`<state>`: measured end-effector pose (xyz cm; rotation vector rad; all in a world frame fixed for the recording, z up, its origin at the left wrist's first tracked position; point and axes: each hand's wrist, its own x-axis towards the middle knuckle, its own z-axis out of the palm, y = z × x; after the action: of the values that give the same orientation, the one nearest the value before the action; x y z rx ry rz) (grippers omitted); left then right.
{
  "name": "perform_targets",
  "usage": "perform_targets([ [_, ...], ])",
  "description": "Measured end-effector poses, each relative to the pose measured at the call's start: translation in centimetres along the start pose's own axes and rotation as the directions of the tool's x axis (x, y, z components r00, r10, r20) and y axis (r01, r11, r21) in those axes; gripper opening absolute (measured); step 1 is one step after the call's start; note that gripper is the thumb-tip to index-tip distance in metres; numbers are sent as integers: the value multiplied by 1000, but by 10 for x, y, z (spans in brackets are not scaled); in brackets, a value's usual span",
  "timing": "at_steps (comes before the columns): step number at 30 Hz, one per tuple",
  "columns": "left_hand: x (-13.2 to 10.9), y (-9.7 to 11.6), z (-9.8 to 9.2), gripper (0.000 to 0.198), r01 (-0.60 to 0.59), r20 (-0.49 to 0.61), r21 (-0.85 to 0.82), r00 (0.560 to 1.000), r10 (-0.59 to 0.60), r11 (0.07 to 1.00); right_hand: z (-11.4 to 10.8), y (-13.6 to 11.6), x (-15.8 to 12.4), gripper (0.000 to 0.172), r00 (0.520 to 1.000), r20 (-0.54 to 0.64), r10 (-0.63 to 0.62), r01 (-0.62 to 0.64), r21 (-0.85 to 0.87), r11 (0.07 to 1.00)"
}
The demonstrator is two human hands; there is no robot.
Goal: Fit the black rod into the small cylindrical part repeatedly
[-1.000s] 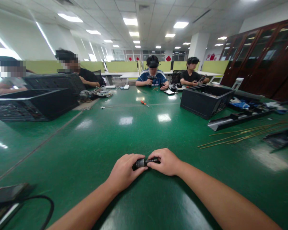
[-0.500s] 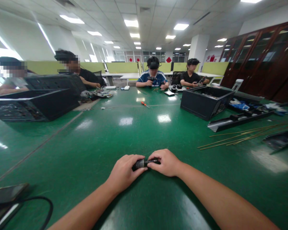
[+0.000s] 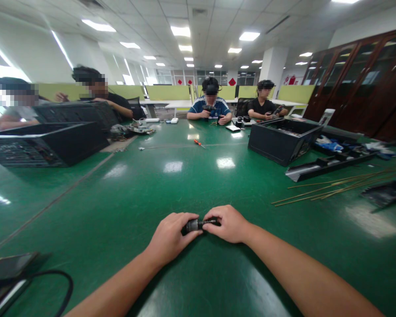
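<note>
Low in the middle of the view, my left hand (image 3: 171,233) is closed around the thick end of a dark cylindrical part (image 3: 193,225) with a grey metal band. My right hand (image 3: 229,223) pinches the narrow, ridged shaft (image 3: 210,222) on its right side. Thick body and shaft lie in one line, roughly level, close above or on the green table (image 3: 145,193). My palms and fingers cover much of the piece, so its exact kind cannot be told.
Thin brass-coloured rods (image 3: 330,188) and a black metal rail (image 3: 326,165) lie at right. Black computer cases stand at right (image 3: 273,143) and left (image 3: 75,147). An orange screwdriver (image 3: 198,143) lies mid-table. A dark device (image 3: 11,268) with a cable sits lower left. Several people sit opposite.
My hands and the cylindrical part have stayed put. Across the table at left, a person has leaned left and raised a hand above the dark case.
</note>
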<state>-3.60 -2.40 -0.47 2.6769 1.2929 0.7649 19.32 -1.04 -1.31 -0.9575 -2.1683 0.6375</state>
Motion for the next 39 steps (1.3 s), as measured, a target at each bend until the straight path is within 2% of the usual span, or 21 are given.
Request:
perform_targets([
  [39, 2, 5, -6, 32, 35, 2, -5, 999, -35, 999, -2, -2, -1, 13, 998, -19, 60, -60, 4, 998],
])
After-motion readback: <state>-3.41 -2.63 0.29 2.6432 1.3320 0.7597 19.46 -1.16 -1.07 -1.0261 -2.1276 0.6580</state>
